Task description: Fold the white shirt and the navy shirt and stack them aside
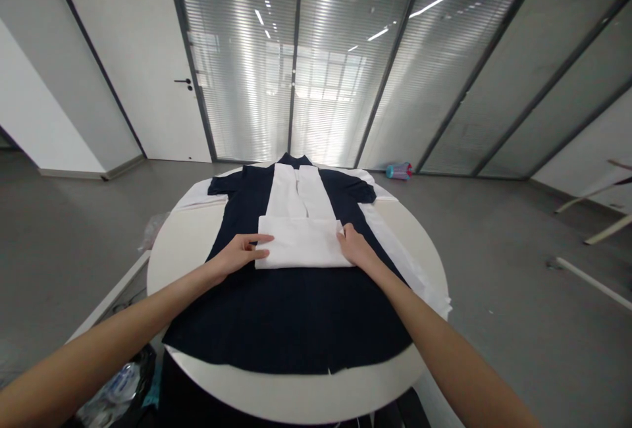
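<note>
A navy short-sleeved garment [291,319] with a collar lies spread over the round table, its wide hem towards me. On top of it rests a white folded garment [301,243], with two white strips running up towards the collar and a gap between them. My left hand [241,253] touches the left edge of the white fold, thumb and forefinger stretched apart on the cloth. At the opposite edge, my right hand [353,245] pinches the upper right corner of the fold. The undersides of both hands are hidden.
White cloth [395,250] lies under the navy garment on the round white table [296,395]. A bag of clear plastic items [123,382] is at lower left. A blue and pink object [399,171] lies on the floor by the glass partition. Chair legs [607,227] stand at right.
</note>
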### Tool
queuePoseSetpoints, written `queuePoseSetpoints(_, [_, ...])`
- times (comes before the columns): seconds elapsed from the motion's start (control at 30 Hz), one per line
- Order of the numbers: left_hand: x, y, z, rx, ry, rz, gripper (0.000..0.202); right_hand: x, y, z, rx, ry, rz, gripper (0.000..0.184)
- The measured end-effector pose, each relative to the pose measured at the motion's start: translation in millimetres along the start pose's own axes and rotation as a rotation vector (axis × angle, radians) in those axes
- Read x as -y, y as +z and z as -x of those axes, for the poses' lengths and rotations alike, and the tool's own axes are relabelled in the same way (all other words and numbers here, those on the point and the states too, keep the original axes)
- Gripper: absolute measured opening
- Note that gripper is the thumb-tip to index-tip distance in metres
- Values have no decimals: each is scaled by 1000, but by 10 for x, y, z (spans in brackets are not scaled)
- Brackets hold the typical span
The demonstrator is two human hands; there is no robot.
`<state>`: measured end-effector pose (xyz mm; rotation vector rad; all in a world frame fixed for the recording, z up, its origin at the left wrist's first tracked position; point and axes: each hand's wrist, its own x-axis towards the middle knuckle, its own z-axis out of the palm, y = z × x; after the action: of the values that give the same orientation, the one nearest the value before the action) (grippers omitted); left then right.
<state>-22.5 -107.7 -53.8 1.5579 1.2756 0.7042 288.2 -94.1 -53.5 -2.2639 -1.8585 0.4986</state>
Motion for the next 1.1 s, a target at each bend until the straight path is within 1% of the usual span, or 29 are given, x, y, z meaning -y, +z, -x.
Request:
queuePoseSetpoints(0.07, [-43,17,-3,-26,3,-5,60,-2,-12,6,-15,-3,-45,32])
queuePoseSetpoints(0.13, [-64,39,-26,-70,43,-13,56,-13,-22,19,-40,-15,-96,36])
queuePoseSetpoints(0.27, [-25,77,-140,-155,118,-58,58,-36,-37,65,-110,-34,-141,49])
queuePoseSetpoints(0.33, [33,88,-214,-177,143,-64,60,-39,-40,83,-125,-32,-144,49])
queuePoseSetpoints(0.43, [138,80,-294,-201,182,-104,57,-36,-39,107,-129,-30,-121,42])
queuePoseSetpoints(0.5, [182,55,-311,-208,194,-183,54,-30,-43,135,-132,-35,-78,39])
queuePoseSetpoints(0.53, [183,41,-309,-231,211,-243,52,-24,-50,155,-150,-43,-50,39])
queuePoseSetpoints(0.57, [165,30,-302,-276,244,-315,49,-13,-60,178,-191,-57,-19,41])
queuePoseSetpoints(0.63, [72,36,-284,-389,360,-476,44,31,-86,222,-333,-128,48,45])
queuePoseSetpoints(0.67, [3,62,-277,-423,428,-551,43,65,-97,237,-410,-196,79,46])
queuePoseSetpoints(0.7, [-73,107,-276,-425,487,-618,43,106,-105,246,-468,-284,107,45])
queuePoseSetpoints(0.73, [-148,169,-282,-389,527,-679,43,153,-104,247,-494,-384,132,44])
queuePoseSetpoints(0.77, [-213,247,-295,-327,547,-735,45,201,-94,241,-484,-486,154,42])
queuePoseSetpoints(0.83, [-290,423,-339,-171,536,-824,51,281,-39,210,-403,-642,200,43])
queuePoseSetpoints(0.87, [-298,508,-365,-102,517,-856,53,304,1,190,-354,-677,226,45])
queuePoseSetpoints(0.9, [-286,580,-388,-47,496,-881,56,311,46,168,-306,-683,250,47])
queuePoseSetpoints(0.97, [-228,674,-419,15,469,-910,61,279,132,129,-221,-641,284,52])
queuePoseSetpoints(1.03, [-162,698,-421,25,469,-931,66,203,192,104,-150,-592,296,58])
queuePoseSetpoints(1.1, [-120,676,-399,16,482,-946,68,119,216,102,-93,-560,290,64])
